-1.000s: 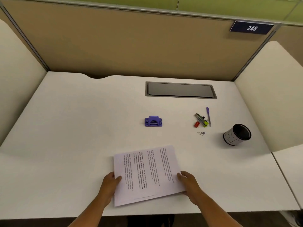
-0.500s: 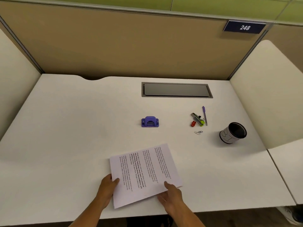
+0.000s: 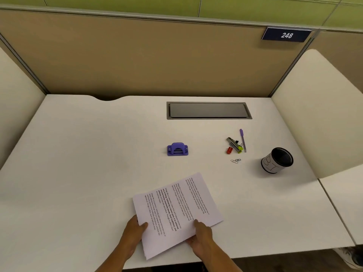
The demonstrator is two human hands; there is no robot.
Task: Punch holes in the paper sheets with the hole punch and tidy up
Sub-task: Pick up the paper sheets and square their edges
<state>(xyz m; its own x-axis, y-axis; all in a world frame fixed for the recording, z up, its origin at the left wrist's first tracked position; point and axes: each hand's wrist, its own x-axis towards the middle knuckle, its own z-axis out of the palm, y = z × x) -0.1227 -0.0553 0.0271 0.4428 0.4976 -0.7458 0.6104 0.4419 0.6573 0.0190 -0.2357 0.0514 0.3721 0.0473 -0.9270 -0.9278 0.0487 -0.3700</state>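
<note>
A thin stack of printed paper sheets [image 3: 176, 211] lies tilted near the front edge of the white desk [image 3: 88, 163]. My left hand [image 3: 133, 231] grips the stack's left edge, thumb on top. My right hand [image 3: 202, 238] grips the near edge, thumb on the page and fingers underneath. A purple hole punch [image 3: 177, 149] stands alone on the desk beyond the sheets, well out of both hands' reach.
To the right lie a purple pen [image 3: 243, 140], a small pile of markers and clips [image 3: 233, 147], and paper clips [image 3: 235, 160]. A black mesh cup [image 3: 277, 160] stands further right. A grey cable hatch [image 3: 208, 110] is set in the desk. Partition walls enclose three sides.
My right hand slid from the stack's right edge to its near edge and took hold there. The sheets have turned a little more clockwise. My left hand kept its grip.
</note>
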